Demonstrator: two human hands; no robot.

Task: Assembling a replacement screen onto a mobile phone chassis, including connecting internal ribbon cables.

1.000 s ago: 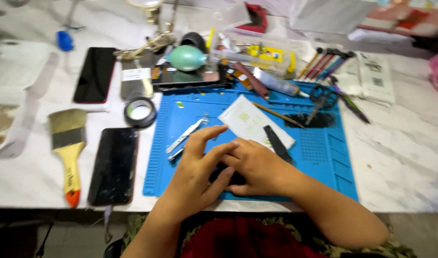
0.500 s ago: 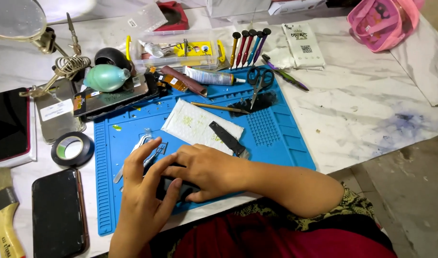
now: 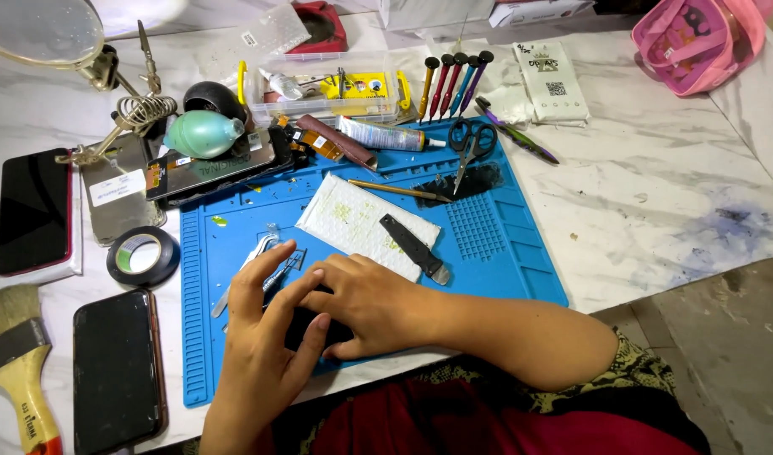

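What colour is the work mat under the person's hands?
Blue, a solid bright blue mat with moulded compartments, seen clearly in the head view.

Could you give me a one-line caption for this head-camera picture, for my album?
Both hands, left hand and right hand, press on a small dark device on a blue work mat.

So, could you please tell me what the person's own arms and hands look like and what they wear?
Both the left hand and the right hand are bare: no gloves, rings, watch or bracelets show. The forearms are bare too. A short patterned sleeve in yellow-green and black ends near the right elbow, above a red garment at the frame's bottom.
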